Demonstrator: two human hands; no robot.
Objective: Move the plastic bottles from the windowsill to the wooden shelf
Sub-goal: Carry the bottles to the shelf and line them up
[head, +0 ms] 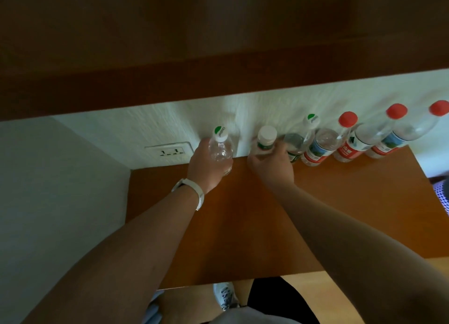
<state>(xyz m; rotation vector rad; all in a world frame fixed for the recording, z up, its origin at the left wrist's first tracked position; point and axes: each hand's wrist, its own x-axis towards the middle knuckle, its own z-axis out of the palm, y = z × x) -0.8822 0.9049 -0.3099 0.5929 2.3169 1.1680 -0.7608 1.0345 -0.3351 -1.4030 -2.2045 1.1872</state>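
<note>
- Left hand [206, 168] is gripping a clear bottle [220, 149] with a green-and-white cap. The fingers are wrapping its body below the shoulder and holding it upright at the far side of the wooden shelf [243, 226], close to the white wall [267, 105].
- Right hand [272, 163] is clamping around a white-capped bottle [266, 139] just to the right. The two hands are working near each other but apart.
- Both bases are hiding behind the hands. They are probably meeting the wood, but I cannot tell.
- Farther right, a green-capped bottle [297, 144] and three red-capped bottles [357, 141] are standing packed along the wall.
- The held pair seems to be extending that row leftward. Backing them against the wall would be steadying them and keeping the near wood free.
- Open room is lying left of the clear bottle, running to the side wall below a wall socket [170, 151]. The bare near half is leaving the arms a straight way back.
- A dark upper board [170, 85] is overhanging the row, so a high lift would be risking the caps.
- The last red-capped bottle is standing near the right edge, so there is little slack there.
- The windowsill is not showing.
</note>
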